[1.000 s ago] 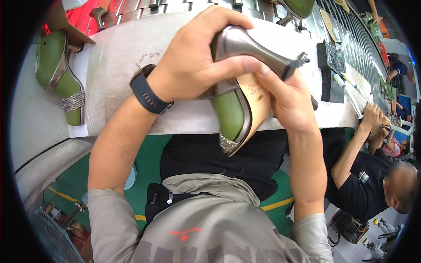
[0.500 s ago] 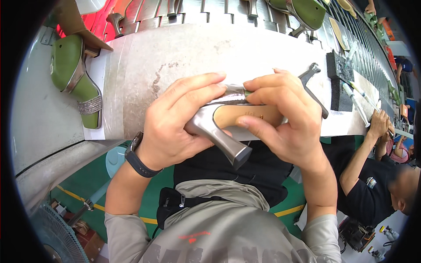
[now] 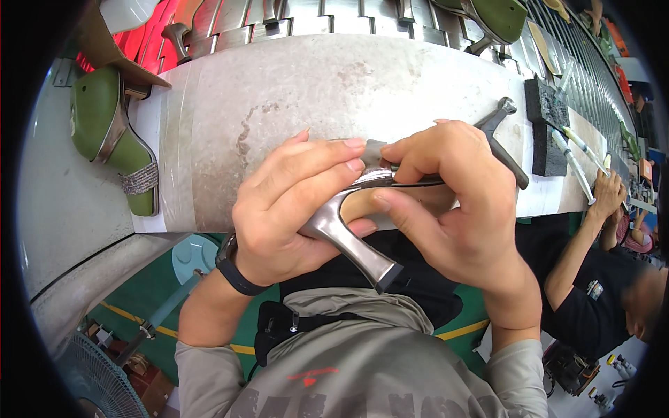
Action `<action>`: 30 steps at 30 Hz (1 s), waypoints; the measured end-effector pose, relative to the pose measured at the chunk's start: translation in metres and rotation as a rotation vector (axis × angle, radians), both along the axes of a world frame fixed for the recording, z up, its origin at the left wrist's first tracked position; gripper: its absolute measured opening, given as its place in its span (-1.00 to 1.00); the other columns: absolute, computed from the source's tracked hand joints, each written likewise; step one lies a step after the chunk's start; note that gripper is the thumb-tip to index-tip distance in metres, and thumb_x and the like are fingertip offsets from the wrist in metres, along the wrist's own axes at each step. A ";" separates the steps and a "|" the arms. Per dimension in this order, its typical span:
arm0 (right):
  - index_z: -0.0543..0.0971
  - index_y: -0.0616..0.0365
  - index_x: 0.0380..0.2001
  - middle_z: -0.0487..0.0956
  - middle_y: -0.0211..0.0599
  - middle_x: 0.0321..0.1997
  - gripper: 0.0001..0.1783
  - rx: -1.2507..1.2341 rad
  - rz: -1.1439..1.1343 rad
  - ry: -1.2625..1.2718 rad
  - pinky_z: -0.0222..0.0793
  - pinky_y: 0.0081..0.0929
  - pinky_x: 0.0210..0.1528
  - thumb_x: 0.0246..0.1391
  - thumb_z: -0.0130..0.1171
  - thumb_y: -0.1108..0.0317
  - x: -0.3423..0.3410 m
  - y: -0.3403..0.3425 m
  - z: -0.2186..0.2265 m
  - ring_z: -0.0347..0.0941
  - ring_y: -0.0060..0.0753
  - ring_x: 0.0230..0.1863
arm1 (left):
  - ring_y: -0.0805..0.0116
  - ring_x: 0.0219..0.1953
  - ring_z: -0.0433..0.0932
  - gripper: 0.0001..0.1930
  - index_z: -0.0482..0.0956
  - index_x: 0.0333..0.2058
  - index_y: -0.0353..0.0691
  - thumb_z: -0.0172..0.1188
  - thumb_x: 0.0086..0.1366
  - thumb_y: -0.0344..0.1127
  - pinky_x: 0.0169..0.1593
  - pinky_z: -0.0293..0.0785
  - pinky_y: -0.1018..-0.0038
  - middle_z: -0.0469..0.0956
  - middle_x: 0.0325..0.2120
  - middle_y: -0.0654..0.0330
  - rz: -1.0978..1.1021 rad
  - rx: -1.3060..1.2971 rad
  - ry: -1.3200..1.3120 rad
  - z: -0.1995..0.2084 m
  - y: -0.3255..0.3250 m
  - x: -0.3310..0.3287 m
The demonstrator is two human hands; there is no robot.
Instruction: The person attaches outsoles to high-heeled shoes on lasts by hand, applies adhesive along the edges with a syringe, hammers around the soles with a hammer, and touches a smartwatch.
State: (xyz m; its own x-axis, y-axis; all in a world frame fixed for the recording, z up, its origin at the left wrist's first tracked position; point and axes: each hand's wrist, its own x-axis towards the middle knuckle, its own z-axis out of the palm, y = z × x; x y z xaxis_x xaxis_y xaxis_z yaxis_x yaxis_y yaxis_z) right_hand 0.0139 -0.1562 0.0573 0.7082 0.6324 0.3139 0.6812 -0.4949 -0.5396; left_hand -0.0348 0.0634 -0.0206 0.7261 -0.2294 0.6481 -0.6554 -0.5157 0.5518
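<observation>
Between my two hands is a high-heeled shoe (image 3: 341, 233), its shiny pewter-coloured heel slanting down toward me and a tan sole part showing. My left hand (image 3: 286, 202) wraps round the heel end, fingers over the back and thumb below. My right hand (image 3: 460, 198) pinches the shoe's edge near its middle, thumb on the tan face and fingertips on the metallic strap or trim. Both hands cover much of the shoe. A green sandal (image 3: 115, 139) with a glittery band stands at the left end of the work surface.
The pale worktop (image 3: 306, 83) lies under my hands. A hammer (image 3: 502, 139) rests at its right, beside a black foam block (image 3: 545, 132) and syringes (image 3: 575, 164). Behind runs a metal slat conveyor (image 3: 320, 21) with more shoes. A co-worker's hand (image 3: 608, 191) works at right.
The shoe has turned slightly in my hands, its heel tip swinging lower toward me. My right fingers have curled more tightly at the strap edge. The view has shifted a little.
</observation>
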 end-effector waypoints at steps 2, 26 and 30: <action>0.53 0.14 -0.41 0.68 -0.21 -0.27 -0.71 -0.034 -0.024 0.074 0.44 -0.20 0.00 -0.11 0.51 0.47 0.002 0.005 0.013 0.61 -0.16 -0.24 | 0.08 -0.07 0.73 -0.44 0.68 -0.01 -0.23 0.61 0.06 -0.09 0.11 0.61 0.09 0.71 0.00 0.06 0.062 -0.068 -0.006 -0.002 -0.007 -0.003; 0.72 0.17 -0.13 0.74 -0.26 -0.04 -0.48 -0.084 0.139 -0.043 0.26 0.06 0.35 -0.08 0.56 0.05 0.034 -0.027 -0.007 0.61 -0.05 0.09 | -0.16 0.37 0.46 -0.27 0.49 0.30 -0.29 0.49 0.11 -0.39 0.38 0.33 -0.03 0.49 0.29 -0.15 -0.070 0.097 0.318 0.028 -0.019 -0.008; 0.72 0.14 -0.16 0.75 -0.30 -0.08 -0.50 -0.164 0.057 0.148 0.22 0.08 0.39 -0.15 0.60 0.11 0.032 -0.020 0.009 0.62 -0.05 0.06 | -0.15 0.37 0.46 -0.29 0.49 0.29 -0.28 0.46 0.12 -0.39 0.38 0.31 -0.07 0.49 0.30 -0.16 -0.047 0.131 0.267 0.020 -0.024 -0.011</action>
